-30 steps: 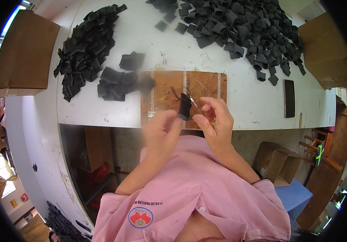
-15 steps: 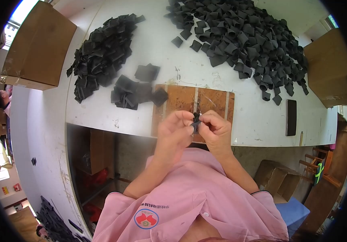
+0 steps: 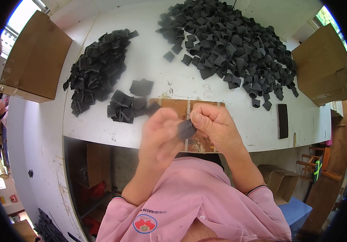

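Over the wooden board [image 3: 169,105], my right hand [image 3: 218,127] pinches a small black fabric piece [image 3: 187,130] between thumb and fingers. My left hand [image 3: 160,135] is at the piece's left edge, smeared by motion; whether its fingers grip the piece is unclear. Left of the board lies a loose cluster of flat black pieces [image 3: 123,107], with another flat piece [image 3: 141,87] just behind it. One more black piece [image 3: 153,109] overlaps the board's left edge, partly behind my left hand.
A heap of flat black pieces [image 3: 97,66] lies at the back left of the white table [image 3: 153,48]. A larger heap of open, tube-like black pieces [image 3: 238,48] spreads at the back right. Cardboard boxes [image 3: 36,56] [image 3: 325,64] flank the table. A phone [image 3: 283,121] lies at right.
The black piece now shows as a broader flat shape in my right fingers. My left hand has shifted left and its fingers have blurred. The whole view has moved slightly.
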`<state>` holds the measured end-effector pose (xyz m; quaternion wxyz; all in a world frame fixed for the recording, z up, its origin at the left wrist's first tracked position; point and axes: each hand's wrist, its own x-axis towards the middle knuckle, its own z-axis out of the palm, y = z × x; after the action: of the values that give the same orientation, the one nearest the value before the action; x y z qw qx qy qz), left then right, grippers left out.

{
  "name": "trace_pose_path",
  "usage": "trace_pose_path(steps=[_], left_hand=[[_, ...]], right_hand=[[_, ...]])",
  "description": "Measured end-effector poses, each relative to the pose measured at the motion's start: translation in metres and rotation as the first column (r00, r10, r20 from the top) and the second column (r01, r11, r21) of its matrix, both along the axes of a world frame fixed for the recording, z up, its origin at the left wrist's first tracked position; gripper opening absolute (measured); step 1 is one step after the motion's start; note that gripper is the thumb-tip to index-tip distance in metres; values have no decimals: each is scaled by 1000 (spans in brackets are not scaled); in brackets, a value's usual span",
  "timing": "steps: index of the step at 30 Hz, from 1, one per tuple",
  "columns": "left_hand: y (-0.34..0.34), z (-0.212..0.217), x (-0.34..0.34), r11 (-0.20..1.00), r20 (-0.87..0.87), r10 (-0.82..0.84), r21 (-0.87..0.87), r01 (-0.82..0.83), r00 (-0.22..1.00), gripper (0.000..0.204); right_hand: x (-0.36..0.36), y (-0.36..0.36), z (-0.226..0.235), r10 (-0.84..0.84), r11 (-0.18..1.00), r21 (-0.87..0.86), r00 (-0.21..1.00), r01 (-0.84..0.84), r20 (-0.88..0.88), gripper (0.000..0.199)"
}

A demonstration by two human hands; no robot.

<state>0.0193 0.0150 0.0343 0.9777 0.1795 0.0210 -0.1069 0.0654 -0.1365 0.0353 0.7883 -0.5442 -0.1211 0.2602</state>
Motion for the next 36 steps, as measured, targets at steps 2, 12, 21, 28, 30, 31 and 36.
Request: trace_pose_path(steps=[2, 12, 21, 28, 30, 31, 36], left_hand=[[7, -6, 5, 992, 57, -47, -118, 54, 997, 20], [-7, -21, 9, 570, 134, 323, 763, -306, 937, 26], [2, -21, 13, 169, 610, 41, 777, -607, 791, 12], [-9, -12, 14, 69, 651, 23, 756, -651, 759, 9], [-9, -16, 9, 144, 602, 109, 778, -612, 791, 8], [-8, -17, 7, 225, 544, 186, 787, -574, 818, 8], [-1, -19, 7, 812, 252, 322, 423, -403, 913, 11]], right_hand=[[14, 5, 9, 125, 990, -70, 990, -121, 60, 25], [11, 8, -28, -94, 916, -295, 861, 271, 500, 23], [-7, 9, -12, -14, 761, -266, 425, 592, 905, 26], [-2, 14, -25, -100, 809, -168, 413, 563, 905, 17], [-4, 15, -21, -104, 830, -246, 573, 500, 813, 17], [-6, 15, -14, -102, 833, -245, 573, 496, 813, 17], [-8, 14, 1, -114, 841, -259, 623, 476, 773, 18]])
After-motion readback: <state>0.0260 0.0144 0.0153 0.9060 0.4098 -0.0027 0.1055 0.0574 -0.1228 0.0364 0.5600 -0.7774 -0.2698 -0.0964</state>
